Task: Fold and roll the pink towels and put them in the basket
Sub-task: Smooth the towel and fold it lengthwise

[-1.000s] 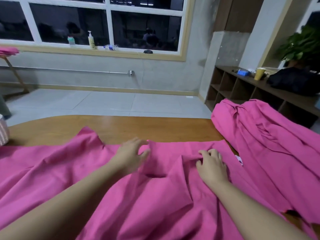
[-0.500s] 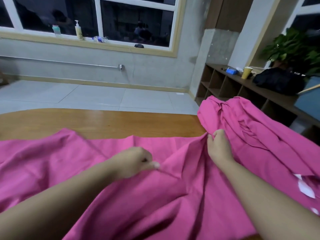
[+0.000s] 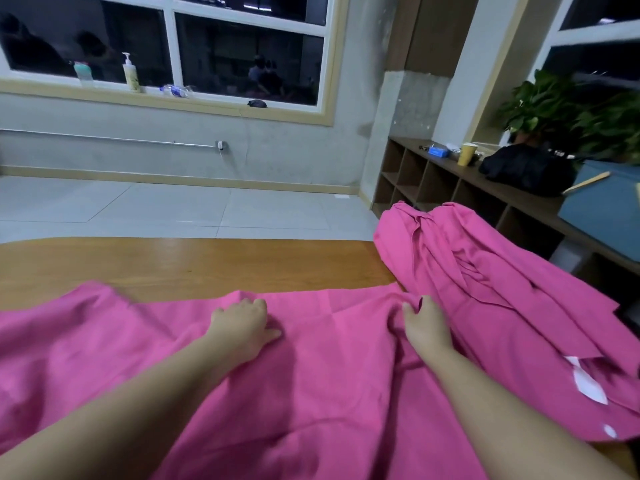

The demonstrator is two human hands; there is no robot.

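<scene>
Lying spread across the near part of the wooden worktop [image 3: 194, 261], a pink towel [image 3: 311, 393] carries both hands. The left hand [image 3: 244, 327] rests palm down on it, its grip apart with fingers loosely bent and flat on the cloth. The right hand [image 3: 427, 327] presses at a ridge of fabric; whether its grip pinches the cloth I cannot tell. Just right of it, a heap of pink towels [image 3: 485, 271] lies piled. Farther off stands a cubby shelf [image 3: 433, 181].

Left hand [image 3: 244, 327] flat on spread pink towel [image 3: 332, 382] — right hand [image 3: 426, 325] gathers fold; wooden table [image 3: 194, 265].
</scene>
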